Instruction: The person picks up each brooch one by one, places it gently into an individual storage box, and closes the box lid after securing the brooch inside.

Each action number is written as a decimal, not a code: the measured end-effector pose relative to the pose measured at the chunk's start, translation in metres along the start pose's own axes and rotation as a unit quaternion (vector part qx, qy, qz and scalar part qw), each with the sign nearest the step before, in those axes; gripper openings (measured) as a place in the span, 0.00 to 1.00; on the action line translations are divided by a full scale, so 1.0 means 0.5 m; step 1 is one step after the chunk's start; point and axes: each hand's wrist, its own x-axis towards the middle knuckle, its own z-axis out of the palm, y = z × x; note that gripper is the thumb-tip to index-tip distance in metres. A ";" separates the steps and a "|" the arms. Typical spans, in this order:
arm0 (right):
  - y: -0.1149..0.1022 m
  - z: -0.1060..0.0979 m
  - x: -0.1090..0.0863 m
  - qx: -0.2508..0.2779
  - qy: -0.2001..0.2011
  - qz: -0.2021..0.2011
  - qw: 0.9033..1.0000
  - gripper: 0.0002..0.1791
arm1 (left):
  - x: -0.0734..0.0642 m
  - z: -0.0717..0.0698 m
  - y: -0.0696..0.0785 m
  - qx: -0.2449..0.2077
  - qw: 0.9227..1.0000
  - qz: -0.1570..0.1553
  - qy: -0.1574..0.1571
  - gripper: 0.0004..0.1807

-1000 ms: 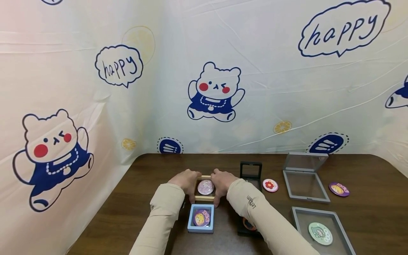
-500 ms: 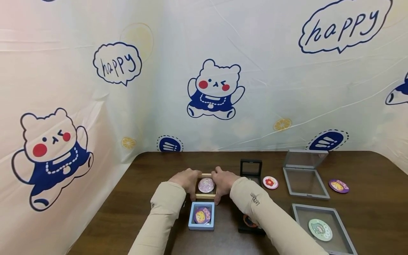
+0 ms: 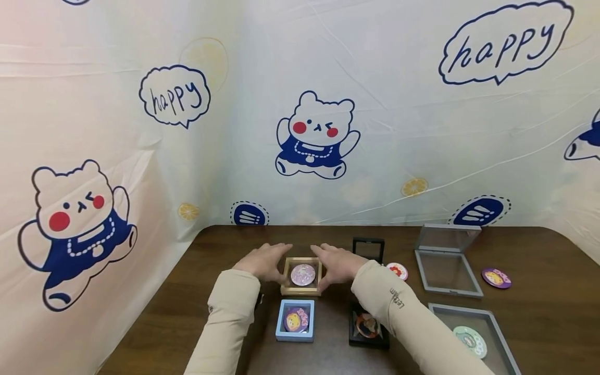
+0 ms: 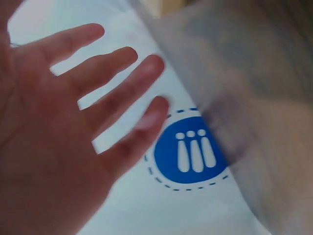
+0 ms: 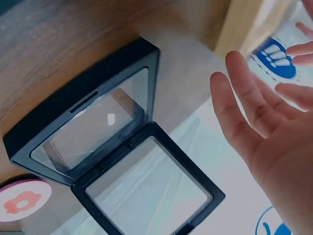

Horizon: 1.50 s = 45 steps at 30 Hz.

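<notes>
A wood-coloured display frame (image 3: 301, 292) with a round, pale pink badge (image 3: 302, 275) inside lies on the table between my two hands. At its left side is my left hand (image 3: 264, 262), fingers stretched out and slightly apart; the left wrist view shows its palm with nothing in it. My right hand (image 3: 341, 264) is at the frame's right side, fingers extended, also holding nothing. In the right wrist view the fingers of this hand (image 5: 274, 112) are spread near the frame's wooden edge (image 5: 242, 24).
Nearer me stand a light blue frame (image 3: 295, 337) and a black frame (image 3: 369, 341), each with a badge. An opened black case (image 5: 146, 129), a flower badge (image 3: 397, 270), an opened grey case (image 3: 451, 292), a purple badge (image 3: 497, 278) and a large grey frame (image 3: 497, 333) lie rightward.
Both hands have let go of the wood-coloured frame and drawn apart, left hand to the left, right hand to the right. More of the frame and of the near black frame now shows.
</notes>
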 end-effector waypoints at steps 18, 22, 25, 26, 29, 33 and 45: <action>0.066 -0.056 -0.098 0.025 0.098 -0.108 0.989 0.15 | -0.022 0.024 0.125 0.010 0.975 0.174 0.136 0.20; 0.094 -0.057 -0.118 0.027 0.119 -0.136 0.983 0.10 | -0.017 0.034 0.137 0.011 0.973 0.181 0.140 0.20; 0.108 -0.058 -0.135 0.042 0.127 -0.132 0.982 0.09 | -0.012 0.042 0.141 0.013 0.974 0.180 0.140 0.20; 0.113 -0.058 -0.140 0.044 0.130 -0.127 0.982 0.09 | -0.010 0.044 0.143 0.013 0.974 0.178 0.138 0.20; 0.126 -0.060 -0.152 0.049 0.141 -0.107 0.983 0.10 | -0.003 0.051 0.153 0.012 0.975 0.179 0.130 0.19; 0.141 -0.063 -0.162 0.058 0.154 -0.086 0.983 0.10 | 0.009 0.059 0.173 0.010 0.978 0.178 0.112 0.18; 0.185 -0.067 -0.169 0.018 0.153 -0.038 0.987 0.09 | 0.027 0.092 0.205 0.056 0.982 0.161 0.086 0.15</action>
